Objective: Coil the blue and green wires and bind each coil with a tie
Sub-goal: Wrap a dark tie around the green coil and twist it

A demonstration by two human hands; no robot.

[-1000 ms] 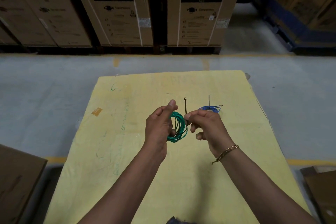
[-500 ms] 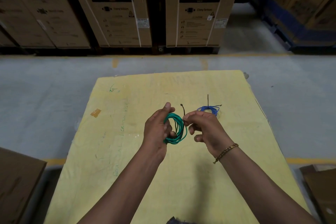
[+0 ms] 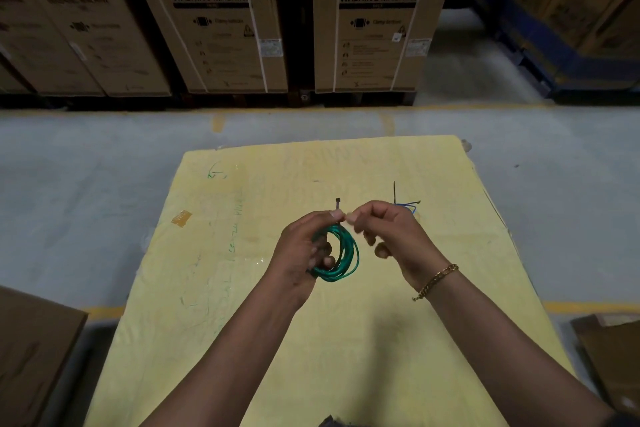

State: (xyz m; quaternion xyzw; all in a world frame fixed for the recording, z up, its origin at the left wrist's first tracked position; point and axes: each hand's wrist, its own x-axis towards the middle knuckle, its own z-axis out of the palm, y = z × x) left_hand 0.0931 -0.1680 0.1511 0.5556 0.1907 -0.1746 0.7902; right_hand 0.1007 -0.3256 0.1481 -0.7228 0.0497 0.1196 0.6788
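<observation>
clerk: status, nearest first?

inspector: bare yellow tabletop point(image 3: 311, 357) in front. above it the left hand point(image 3: 303, 255) has its fingers curled round the green coil point(image 3: 346, 258), held upright and clear of the surface. the right hand point(image 3: 394, 236) meets it at the top of the coil, thumb and forefinger pinched on a black tie point(image 3: 338, 204); its other fingers curl loosely.

clerk: is the tie locked?

inspector: cannot tell; the join is hidden between the fingertips. one end sticks up free, so i judge the cinching unfinished.

clerk: and the blue?

inspector: the blue wire point(image 3: 410, 208) lies on the tabletop just behind the right hand, mostly hidden, a black tail point(image 3: 394, 191) standing from it. it appears bound already. beyond that, floor point(image 3: 104, 184) and washing machine cartons point(image 3: 377, 17).
</observation>
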